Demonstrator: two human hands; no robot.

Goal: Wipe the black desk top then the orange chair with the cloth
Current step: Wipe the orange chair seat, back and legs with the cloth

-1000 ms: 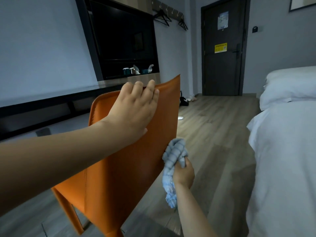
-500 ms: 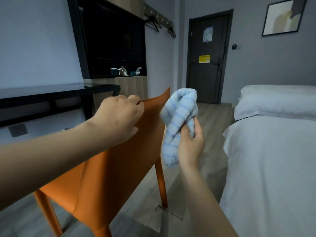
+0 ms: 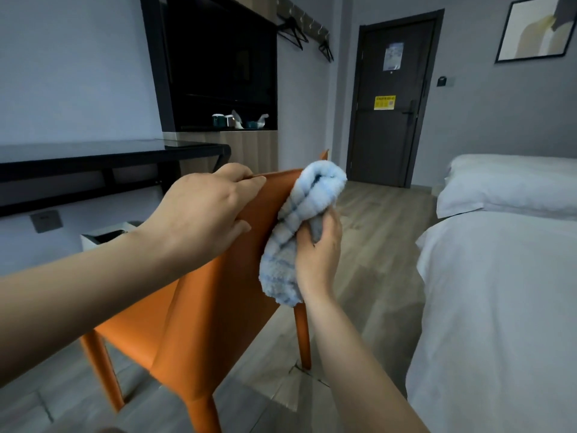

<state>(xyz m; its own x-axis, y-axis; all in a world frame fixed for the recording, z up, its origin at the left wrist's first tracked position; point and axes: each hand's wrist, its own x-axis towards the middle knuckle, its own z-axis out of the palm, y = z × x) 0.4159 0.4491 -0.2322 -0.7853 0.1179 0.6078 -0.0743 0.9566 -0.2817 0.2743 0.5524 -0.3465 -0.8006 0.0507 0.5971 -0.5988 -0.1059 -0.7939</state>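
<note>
1. Chair (image 3: 218, 323) back: the left hand (image 3: 206, 210) pinches its top edge, with the fingers curled together over the far side and the thumb on the near face. This grip probably steadies the back against the push of wiping.
2. Cloth (image 3: 299, 226): the right hand (image 3: 318, 248) grips it bunched into a thick wad. The fingers wrap round its middle, their tips hidden in the folds. Bunching it makes a firm pad.
3. The wad's top lies against the back's upper corner, just right of the left fingertips. Its loose end hangs below the right fingers.
4. Desk (image 3: 93, 157): it lies beyond the left knuckles, well apart from both hands, so the chair step appears to be the one in hand.
5. The likely next move is a stroke down the back, away from the left fingers.
</note>
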